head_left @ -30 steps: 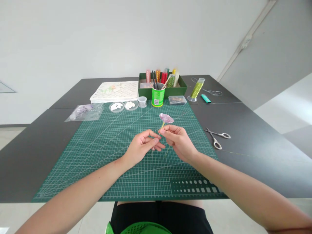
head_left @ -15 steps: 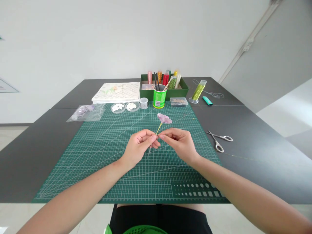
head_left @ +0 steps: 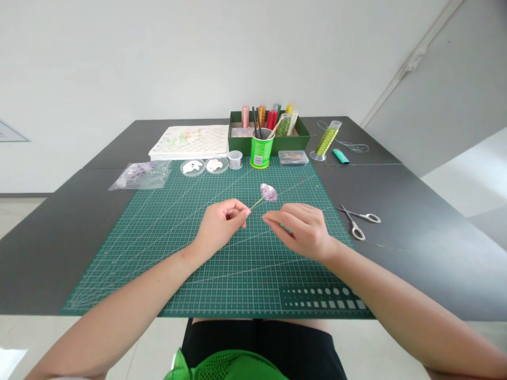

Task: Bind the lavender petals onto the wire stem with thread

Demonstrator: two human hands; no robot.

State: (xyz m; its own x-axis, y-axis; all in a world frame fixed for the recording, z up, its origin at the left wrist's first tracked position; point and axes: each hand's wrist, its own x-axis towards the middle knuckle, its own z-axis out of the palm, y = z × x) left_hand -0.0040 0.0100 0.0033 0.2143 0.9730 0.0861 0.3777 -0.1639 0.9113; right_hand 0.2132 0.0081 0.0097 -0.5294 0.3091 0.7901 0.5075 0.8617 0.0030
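On the far left of the dark counter [head_left: 47, 232] a clear plastic bag of purple bits [head_left: 139, 176] is lying, well apart from the hands. The left hand [head_left: 218, 229] is pinching the low end of a thin yellow-green wire stem with a small shiny purple petal [head_left: 269, 192] on top. The stem is leaning up and to the right, away from that grip, above the green cutting mat [head_left: 166, 253]. The right hand [head_left: 303, 230] is just beside the stem, its fingers loosely curled and holding nothing I can see. Silver scissors [head_left: 358, 221] are lying further right. Nothing is standing between the hands.
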